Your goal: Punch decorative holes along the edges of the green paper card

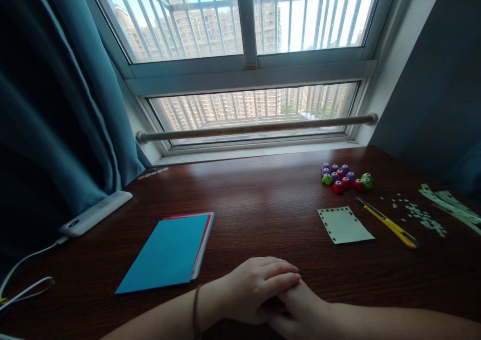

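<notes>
The left hand (259, 287) is lying flat, fingers loosely extended, over the right hand (300, 312) on the wooden desk (263, 199); both are holding nothing. The stack of coloured paper (169, 252) is sitting just left of them, the punched card (344, 224) lying farther right, well apart.

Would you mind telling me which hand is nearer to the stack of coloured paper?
Left. The left hand rests on the table just right of the stack of coloured paper; the right hand lies under it, farther right.
</notes>
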The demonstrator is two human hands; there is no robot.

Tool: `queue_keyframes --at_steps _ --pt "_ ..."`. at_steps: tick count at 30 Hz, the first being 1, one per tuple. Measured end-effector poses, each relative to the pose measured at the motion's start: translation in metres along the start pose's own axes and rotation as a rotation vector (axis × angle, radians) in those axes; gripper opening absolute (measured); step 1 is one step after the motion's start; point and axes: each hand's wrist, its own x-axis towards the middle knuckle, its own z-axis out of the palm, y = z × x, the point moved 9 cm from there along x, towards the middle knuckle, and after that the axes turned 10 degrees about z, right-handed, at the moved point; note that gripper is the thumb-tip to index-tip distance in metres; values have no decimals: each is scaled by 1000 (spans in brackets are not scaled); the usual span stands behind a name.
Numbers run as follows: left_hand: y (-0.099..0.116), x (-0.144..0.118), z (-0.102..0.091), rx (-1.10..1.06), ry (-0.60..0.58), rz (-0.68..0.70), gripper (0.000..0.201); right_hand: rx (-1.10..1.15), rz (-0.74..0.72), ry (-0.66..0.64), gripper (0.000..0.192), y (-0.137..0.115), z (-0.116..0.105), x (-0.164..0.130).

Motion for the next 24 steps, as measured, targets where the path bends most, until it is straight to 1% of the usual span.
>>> queue_keyframes --at_steps 4,10,18,24 --pt "0 0 -1 8 6 0 58 -2 -5 20 39 0 -1 0" --pt "1 0 0 7 -7 3 58 2 -7 15 40 1 -1 1" --pt "0 0 -1 9 8 0 59 33 -36 15 40 -2 -2 0" --pt "0 -1 0 16 0 -2 59 27 -21 8 39 1 -1 1"
